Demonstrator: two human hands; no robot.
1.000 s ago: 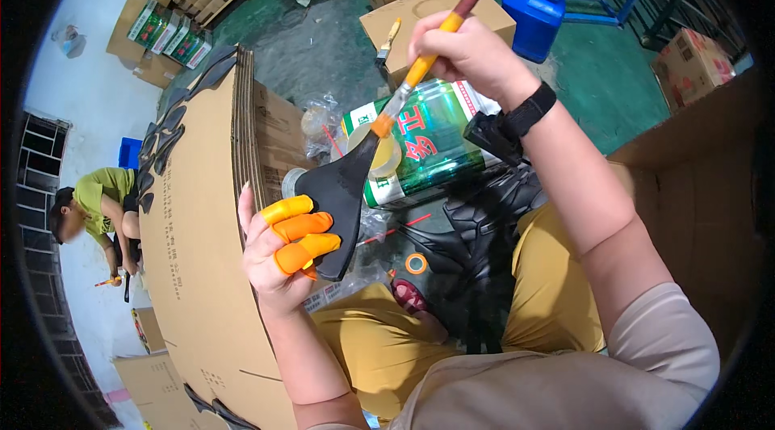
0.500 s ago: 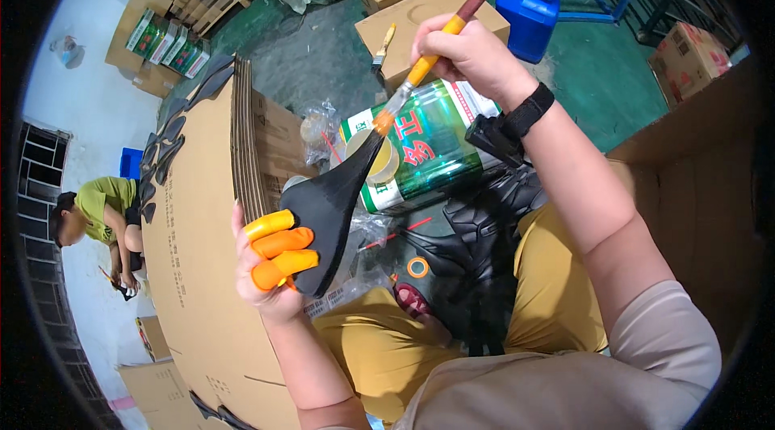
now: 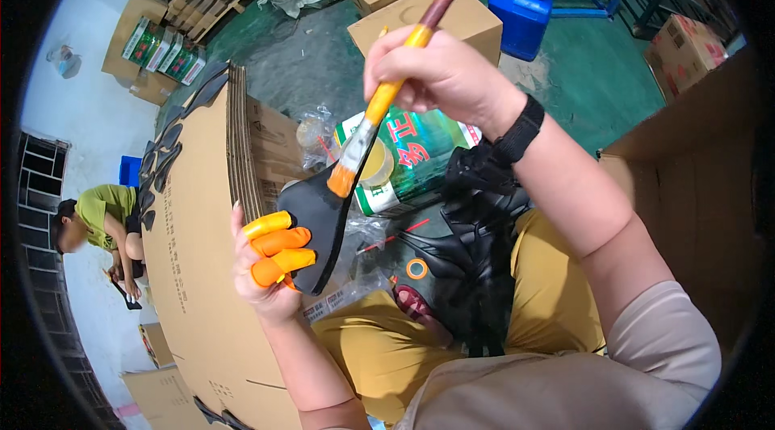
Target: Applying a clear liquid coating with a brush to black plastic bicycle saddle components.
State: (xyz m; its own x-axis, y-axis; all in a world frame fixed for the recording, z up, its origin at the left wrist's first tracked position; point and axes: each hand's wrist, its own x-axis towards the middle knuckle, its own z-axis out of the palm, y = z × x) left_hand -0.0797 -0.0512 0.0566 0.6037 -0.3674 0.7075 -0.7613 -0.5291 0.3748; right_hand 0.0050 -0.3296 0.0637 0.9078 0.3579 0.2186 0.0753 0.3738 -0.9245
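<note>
My left hand wears orange and yellow finger covers and grips a flat, curved black piece by its broad lower end. In my right hand is a paintbrush, with its yellow and red handle slanting up to the right. Its orange-brown bristles lie against the upper face of the black piece. Behind the brush, a round cup with pale yellow contents sits against a green metal can. A black strap circles my right wrist.
On my left, a tall cardboard stack carries several black pieces. More black pieces lie by my knees, near an orange tape roll. Beyond are cartons and a blue jerrycan. A person in green crouches far left.
My right hand has moved left and slightly down, bringing the bristles from the black piece's narrow tip onto its broader face. My left hand has barely moved.
</note>
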